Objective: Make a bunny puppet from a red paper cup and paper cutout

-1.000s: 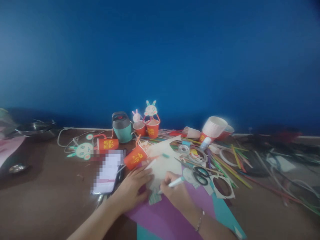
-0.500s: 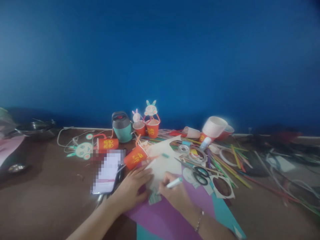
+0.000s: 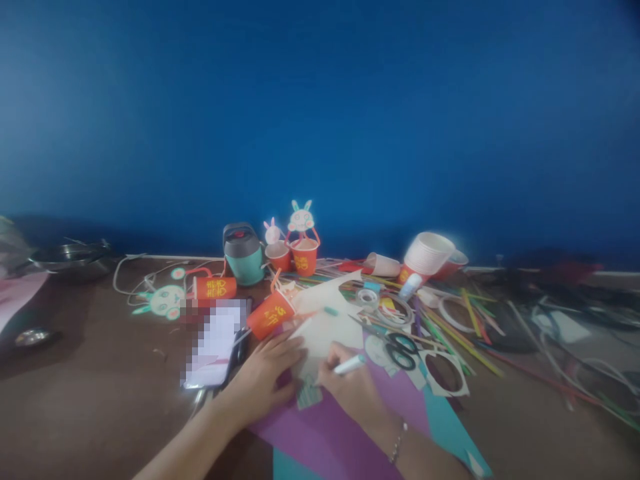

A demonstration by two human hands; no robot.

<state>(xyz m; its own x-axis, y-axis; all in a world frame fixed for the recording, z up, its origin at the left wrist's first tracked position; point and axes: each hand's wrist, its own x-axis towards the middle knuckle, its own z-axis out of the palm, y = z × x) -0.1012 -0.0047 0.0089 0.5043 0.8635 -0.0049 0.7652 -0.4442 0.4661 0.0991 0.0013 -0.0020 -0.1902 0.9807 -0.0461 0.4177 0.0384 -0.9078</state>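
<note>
My right hand (image 3: 347,383) grips a marker (image 3: 350,364) with a pale, teal-tinted barrel, its tip end low over white paper (image 3: 327,337). Fingers spread, my left hand (image 3: 270,373) rests flat at the paper's left side. Between the hands lies a small paper piece with green drawn lines (image 3: 309,393). Purple paper (image 3: 325,437) and teal paper (image 3: 447,427) are underneath. Black-handled scissors (image 3: 403,350) lie right of my right hand, beside a white square with a round hole (image 3: 445,373).
A lit phone (image 3: 217,343) lies left of my left hand, near a tipped red cup (image 3: 271,315). Behind stand a teal-grey jug (image 3: 243,253), rabbit-topped red cups (image 3: 304,258) and stacked white cups (image 3: 429,253). Colored sticks (image 3: 455,340), tape (image 3: 367,298) and cables spread rightward.
</note>
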